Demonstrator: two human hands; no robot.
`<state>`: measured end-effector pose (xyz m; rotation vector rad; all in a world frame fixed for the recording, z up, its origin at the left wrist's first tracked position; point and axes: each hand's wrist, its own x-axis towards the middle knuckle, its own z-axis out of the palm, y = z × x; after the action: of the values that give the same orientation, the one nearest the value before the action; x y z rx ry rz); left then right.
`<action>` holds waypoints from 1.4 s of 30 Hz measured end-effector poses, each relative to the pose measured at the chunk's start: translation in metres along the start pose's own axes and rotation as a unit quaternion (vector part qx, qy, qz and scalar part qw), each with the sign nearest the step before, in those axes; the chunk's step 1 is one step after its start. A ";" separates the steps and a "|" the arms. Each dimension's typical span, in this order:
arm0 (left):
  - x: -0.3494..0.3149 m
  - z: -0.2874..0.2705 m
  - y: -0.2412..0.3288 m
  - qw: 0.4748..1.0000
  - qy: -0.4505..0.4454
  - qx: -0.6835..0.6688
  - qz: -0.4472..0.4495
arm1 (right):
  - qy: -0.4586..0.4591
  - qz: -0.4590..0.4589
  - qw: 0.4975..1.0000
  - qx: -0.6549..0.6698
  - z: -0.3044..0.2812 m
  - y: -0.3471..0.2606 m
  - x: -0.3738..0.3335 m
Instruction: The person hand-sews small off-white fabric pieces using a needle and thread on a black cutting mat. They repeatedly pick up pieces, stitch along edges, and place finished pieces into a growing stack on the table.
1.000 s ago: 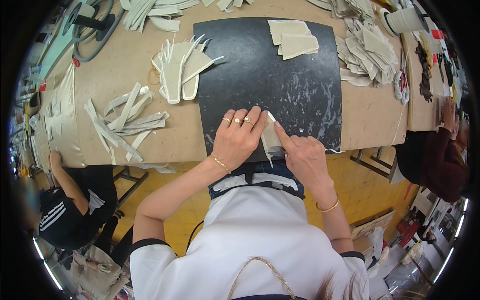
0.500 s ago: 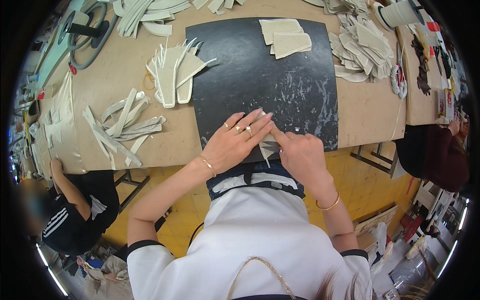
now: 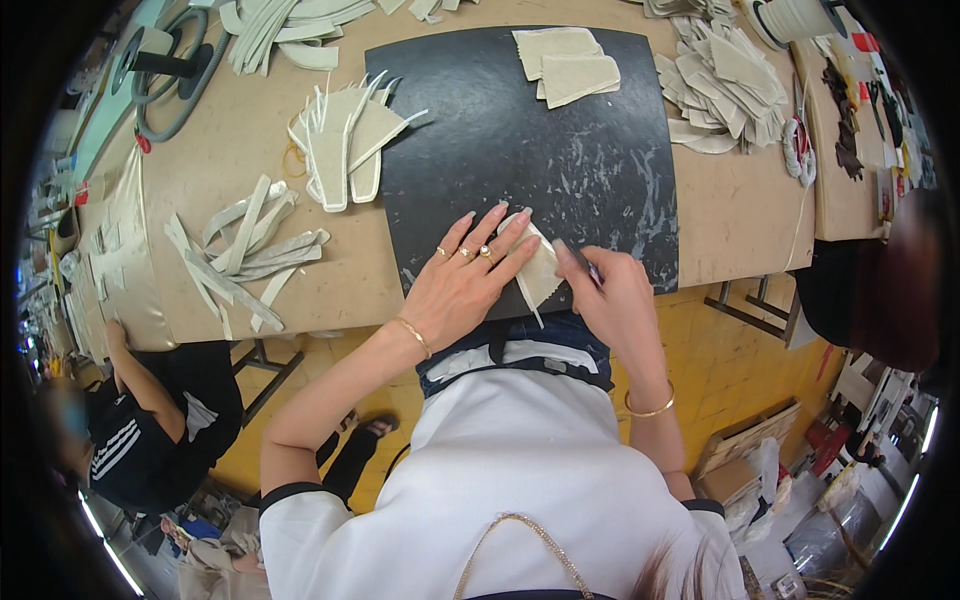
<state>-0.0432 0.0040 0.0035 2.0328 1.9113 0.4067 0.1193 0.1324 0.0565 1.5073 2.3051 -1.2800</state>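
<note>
Pressing flat, the left hand now spreads open fingers over a pale fabric piece at the near edge of the black mat on the tabletop. The right hand has drawn back from it, closed on a thin dark tool. More of the cream, pointed, thin piece lies exposed, suggesting trimming proceeds.

Single head-worn fisheye view, steeply downward and close over the black mat on the workbench.
</note>
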 end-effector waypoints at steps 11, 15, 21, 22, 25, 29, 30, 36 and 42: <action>0.001 -0.003 0.004 0.998 -0.012 0.054 -0.007 | 0.048 -0.044 0.997 0.048 0.017 -0.002 0.014; 0.001 -0.004 0.010 0.995 -0.016 0.092 -0.018 | 0.047 -0.023 0.997 0.054 0.015 0.012 -0.004; 0.001 -0.005 0.018 0.993 -0.030 0.105 -0.037 | 0.032 0.057 0.992 0.111 0.011 0.027 -0.028; 0.002 -0.005 0.019 0.993 -0.030 0.106 -0.040 | 0.034 0.064 0.991 0.112 0.011 0.028 -0.029; 0.002 -0.003 0.021 0.992 -0.024 0.110 -0.051 | 0.031 0.094 0.987 0.129 0.010 0.032 -0.032; 0.002 0.000 0.023 0.989 -0.026 0.138 -0.051 | 0.033 0.090 0.989 0.112 0.010 0.036 -0.035; 0.002 0.001 0.025 0.987 -0.029 0.148 -0.050 | 0.035 0.089 0.989 0.115 0.010 0.037 -0.035; 0.005 0.000 0.028 0.987 -0.027 0.153 -0.033 | 0.042 0.080 0.991 0.098 0.012 0.036 -0.033; 0.007 0.000 0.030 0.998 -0.026 0.052 0.009 | 0.078 0.023 0.996 0.033 0.017 0.049 -0.036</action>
<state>-0.0159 0.0092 0.0159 2.1048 1.9230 0.2619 0.1704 0.1029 0.0343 1.7311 2.3256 -1.2798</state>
